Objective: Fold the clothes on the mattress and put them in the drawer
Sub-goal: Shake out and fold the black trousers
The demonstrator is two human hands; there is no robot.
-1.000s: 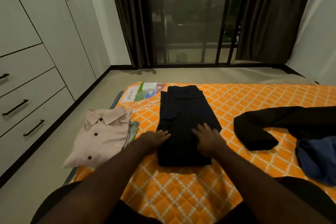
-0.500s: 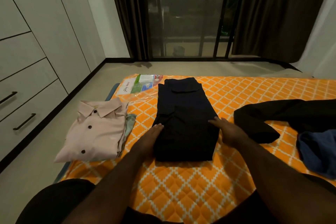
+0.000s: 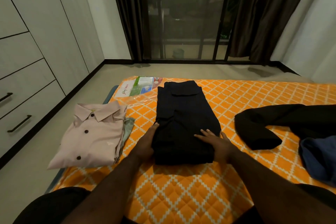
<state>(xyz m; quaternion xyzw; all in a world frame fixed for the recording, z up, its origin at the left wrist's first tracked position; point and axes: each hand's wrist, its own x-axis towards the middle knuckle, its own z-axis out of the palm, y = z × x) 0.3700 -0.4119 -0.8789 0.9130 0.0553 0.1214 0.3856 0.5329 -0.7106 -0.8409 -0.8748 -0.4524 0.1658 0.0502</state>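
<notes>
A folded dark navy garment (image 3: 183, 114) lies in the middle of the orange quilted mattress (image 3: 181, 192). My left hand (image 3: 145, 143) presses flat against its left edge, fingers straight. On the garment's near right corner rests my right hand (image 3: 216, 142), fingers spread over the cloth and thumb along the right edge. A folded pale pink buttoned shirt (image 3: 92, 136) sits on a folded greenish cloth at the mattress's left edge. At the right lie an unfolded black garment (image 3: 291, 123) and a crumpled blue one (image 3: 320, 158). The drawers (image 3: 21, 100) in the white wardrobe on the left are closed.
A plastic-wrapped leaflet (image 3: 140, 87) lies at the mattress's far left corner. Bare floor runs between mattress and wardrobe. A dark glass sliding door (image 3: 183, 14) with brown curtains stands at the far wall.
My left hand slid off the top of the navy garment to its left edge. My right hand went out to the right edge, then came back onto the near right corner.
</notes>
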